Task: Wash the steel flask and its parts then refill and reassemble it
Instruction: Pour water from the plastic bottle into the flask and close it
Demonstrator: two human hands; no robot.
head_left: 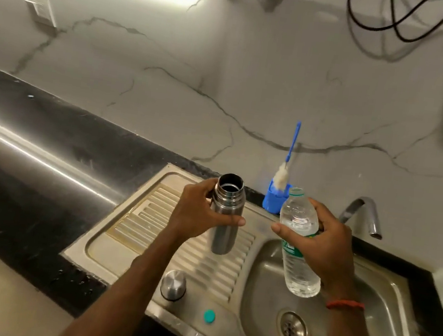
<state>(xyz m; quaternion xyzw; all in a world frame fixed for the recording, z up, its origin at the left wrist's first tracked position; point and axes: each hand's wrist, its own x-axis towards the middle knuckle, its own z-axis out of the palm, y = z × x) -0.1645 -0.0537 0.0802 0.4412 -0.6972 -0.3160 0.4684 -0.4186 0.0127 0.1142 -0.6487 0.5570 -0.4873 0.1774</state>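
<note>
L hand (200, 210) wrapped round the cylindrical brushed-steel flask (225, 224) just below the threaded neck. Flask is upright, mouth open, held above the ribbed steel drainboard (152, 215), so any spill prob runs to the stainless sink basin (262, 300). R hand (326, 243) curled round the clear plastic water bottle w/ green label (299, 251), uncapped, near-upright, neck just beside the flask mouth but not touching. Looks like the refill step, pour not yet begun. Domed steel flask cap (173, 285) stands on the sink's front edge, small teal round bottle cap (209, 316) near it, both within reach for reassembly. Blue-handled bottle brush (284, 173) stands in its blue holder at the wall, curved chrome tap (363, 214) to its right, black stone worktop (31, 171) on the left. Risk: narrow mouth, bottle must tip slowly.
</note>
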